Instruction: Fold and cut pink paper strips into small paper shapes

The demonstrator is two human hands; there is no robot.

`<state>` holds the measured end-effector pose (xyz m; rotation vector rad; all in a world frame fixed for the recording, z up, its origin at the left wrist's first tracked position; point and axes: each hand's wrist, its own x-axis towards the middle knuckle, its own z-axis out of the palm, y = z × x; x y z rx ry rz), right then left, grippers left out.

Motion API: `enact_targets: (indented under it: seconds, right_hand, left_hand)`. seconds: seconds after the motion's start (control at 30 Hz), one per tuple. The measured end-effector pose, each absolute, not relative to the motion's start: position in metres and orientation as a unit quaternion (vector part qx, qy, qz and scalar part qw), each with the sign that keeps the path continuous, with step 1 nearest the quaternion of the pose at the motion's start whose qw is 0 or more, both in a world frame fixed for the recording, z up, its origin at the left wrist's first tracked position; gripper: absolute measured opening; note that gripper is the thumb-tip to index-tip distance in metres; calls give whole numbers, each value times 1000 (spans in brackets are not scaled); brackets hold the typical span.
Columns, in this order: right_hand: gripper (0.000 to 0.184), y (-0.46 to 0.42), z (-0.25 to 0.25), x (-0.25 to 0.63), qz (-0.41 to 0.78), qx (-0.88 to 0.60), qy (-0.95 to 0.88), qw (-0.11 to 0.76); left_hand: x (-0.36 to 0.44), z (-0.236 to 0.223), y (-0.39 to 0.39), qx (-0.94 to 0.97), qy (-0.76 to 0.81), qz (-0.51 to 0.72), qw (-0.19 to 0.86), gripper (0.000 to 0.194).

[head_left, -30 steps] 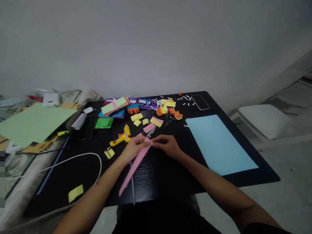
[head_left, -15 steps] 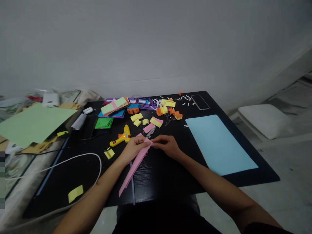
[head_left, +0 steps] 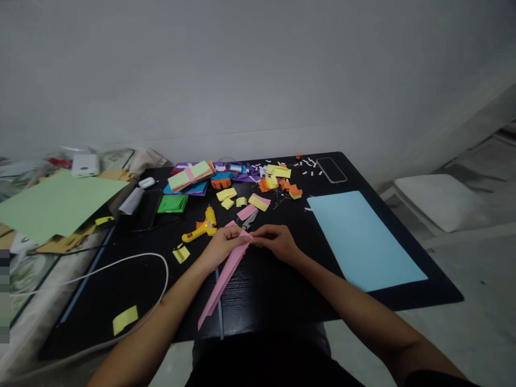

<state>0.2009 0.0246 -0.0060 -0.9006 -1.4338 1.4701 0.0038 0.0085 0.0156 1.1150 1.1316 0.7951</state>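
Observation:
A long folded pink paper strip lies slanted on the black table, its far end between my two hands. My left hand is closed on that end from the left, fingers curled over it. My right hand pinches the same end from the right. A pair of scissors lies just beyond my fingers, and a yellow glue gun rests to the left of my left hand.
A light blue sheet covers the table's right side, with a phone behind it. Coloured paper pieces litter the far middle. A white cable loops at the left, near a green sheet. A white cushion lies on the floor.

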Motion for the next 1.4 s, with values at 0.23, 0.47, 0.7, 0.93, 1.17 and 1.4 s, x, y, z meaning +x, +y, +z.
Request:
enact_targets:
  seconds: [0.23,0.47,0.7,0.93,1.17,1.4]
  right_hand:
    - [27,25,-7,201,587,-359,-578,439]
    - [29,25,-4,201,591,-361,-579,430]
    - [32,25,-6,201,590,-361,-581,429]
    - [31,25,-7,201,598,-369,-567,429]
    - [29,26,-8,202,583,-366,-582,433]
    - [28,25,-7,202,583,-366,-585,429]
  left_hand:
    - [4,14,9,497,484,352,628,35]
    - [5,16,9,509,481,358,617,32]
    - [5,16,10,511,487,357,612,31]
    - [3,13,11,510,491,364,605,31]
    - [5,15,10,514,492,363,602,31]
    - [5,15,10,503,494,361,610,32]
